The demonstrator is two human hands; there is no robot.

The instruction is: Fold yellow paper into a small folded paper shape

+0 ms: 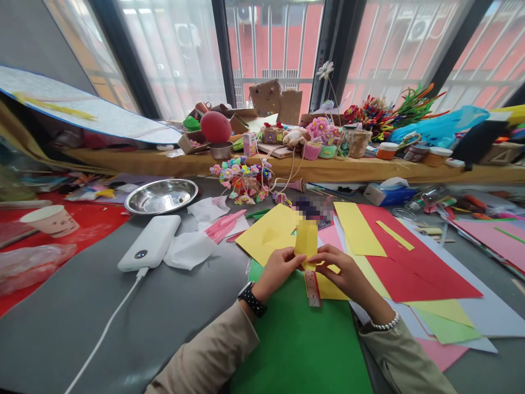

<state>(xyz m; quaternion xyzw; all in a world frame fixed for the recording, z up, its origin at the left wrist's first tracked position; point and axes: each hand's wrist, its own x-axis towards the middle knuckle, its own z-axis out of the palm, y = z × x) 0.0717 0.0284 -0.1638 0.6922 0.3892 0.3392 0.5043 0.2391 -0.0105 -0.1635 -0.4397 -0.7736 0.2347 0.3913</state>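
A small piece of folded yellow paper (305,246) is held up between my two hands. My left hand (281,269) pinches its lower left side with thumb and fingers. On the other side, my right hand (337,268) pinches the lower right edge. Below the hands, a narrow patterned strip (313,289), perhaps a ruler, lies over a green sheet (301,345). Behind my left hand is a larger yellow sheet (266,235). A blurred patch hides something just beyond the folded paper.
A white power bank (151,243) with a cable lies left, near a metal plate (161,197) and crumpled tissues (191,250). Red paper (422,260) and other coloured sheets spread right. Pipe-cleaner flowers (241,176) stand before a crowded wooden ledge (164,164).
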